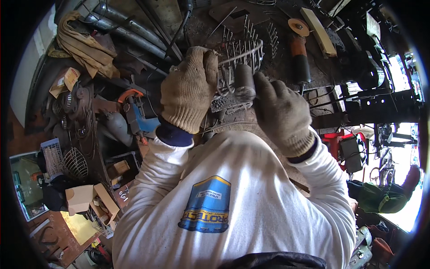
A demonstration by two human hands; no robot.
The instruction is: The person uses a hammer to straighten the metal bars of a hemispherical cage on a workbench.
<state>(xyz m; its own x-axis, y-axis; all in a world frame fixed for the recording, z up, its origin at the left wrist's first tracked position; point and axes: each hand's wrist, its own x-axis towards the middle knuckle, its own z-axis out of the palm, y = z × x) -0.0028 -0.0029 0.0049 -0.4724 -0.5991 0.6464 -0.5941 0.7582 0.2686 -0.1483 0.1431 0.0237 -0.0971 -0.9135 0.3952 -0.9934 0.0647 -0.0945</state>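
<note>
Basically, grey cylinder (244,80) is set between both hands, closer to R hand (284,116); its R side is met by the R fingertips, approx. Fingers there are extended fwd and slightly bent; whether a real grip is had can't be told, undersides hidden. From R hand, cyl lies fwd-left; from L hand (188,85), to the right w/ a gap. Cyl long axis is seen running roughly fore-aft, near end pointed at wearer; tilt vs. bench (320,69) can't be judged.

L hand: fingers curled in, knuckles fwd; whether anything's gripped can't be told. Bent-rod rack (242,58) is located just right of it, partly covered by cyl. Rack's long axis is laid diag., near-left to far-right; prongs are pointed mostly fwd. Angle grinder (300,49) is parked further right, disc end fwd, well apart from L hand.
</note>
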